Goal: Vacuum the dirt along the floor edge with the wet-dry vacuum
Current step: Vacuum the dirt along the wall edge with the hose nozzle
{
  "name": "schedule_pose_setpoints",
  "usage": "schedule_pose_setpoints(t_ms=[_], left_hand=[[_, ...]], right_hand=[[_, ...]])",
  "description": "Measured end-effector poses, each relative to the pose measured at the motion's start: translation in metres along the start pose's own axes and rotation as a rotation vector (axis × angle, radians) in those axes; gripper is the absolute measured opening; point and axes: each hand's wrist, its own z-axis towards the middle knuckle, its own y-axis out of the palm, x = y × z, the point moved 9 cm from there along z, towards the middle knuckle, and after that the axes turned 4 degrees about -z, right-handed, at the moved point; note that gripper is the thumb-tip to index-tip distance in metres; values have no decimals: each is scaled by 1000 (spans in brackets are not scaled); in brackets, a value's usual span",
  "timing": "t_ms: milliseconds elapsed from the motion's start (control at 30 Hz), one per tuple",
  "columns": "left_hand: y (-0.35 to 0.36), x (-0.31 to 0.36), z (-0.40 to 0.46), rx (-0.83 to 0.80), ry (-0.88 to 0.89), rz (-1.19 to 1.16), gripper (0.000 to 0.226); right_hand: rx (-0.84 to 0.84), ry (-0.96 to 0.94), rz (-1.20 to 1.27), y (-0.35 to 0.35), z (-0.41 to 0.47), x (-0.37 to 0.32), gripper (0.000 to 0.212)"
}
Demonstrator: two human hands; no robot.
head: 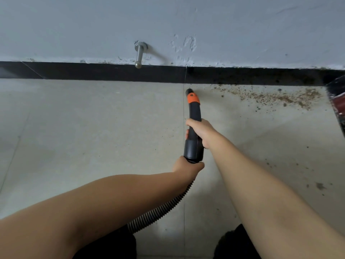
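Both hands are on the vacuum wand (194, 128), which points away from me toward the black baseboard (112, 72). Its orange collar (193, 98) and dark nozzle tip (189, 91) sit low over the pale floor tiles (93, 128), just short of the baseboard, on a tile joint. My right hand (199, 132) grips the wand's mid-section, fingers wrapped round it; my left hand (188, 166) closes round the ribbed hose (164, 208) where it meets the wand's wide cuff.

I cannot tell whether the nozzle touches the floor. My left hand covers the hose joint, and the hose runs back beneath my left forearm until dark clothing at the bottom edge hides it. The vacuum's body is out of frame.

The dirt (276, 97), a brown scatter of grit, lies along the floor edge to the right of the nozzle, thickest toward the right. Loose specks trail down the right side of the floor. At the far right, a dark object with red (337, 101) is cut off by the frame; I cannot make out what it is.

On the grey wall (242, 25), a metal door stop (139, 53) juts out above the baseboard, left of the nozzle. Chipped paint marks the wall near it. Open tile stretches to the left.
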Motion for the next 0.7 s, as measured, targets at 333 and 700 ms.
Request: schedule_pose_setpoints(t_ms=[333, 700], left_hand=[[14, 29, 16, -73, 25, 69, 32], [34, 55, 27, -108, 68, 129, 30]], right_hand=[[153, 12, 132, -39, 13, -12, 12], [225, 2, 115, -75, 21, -26, 10]])
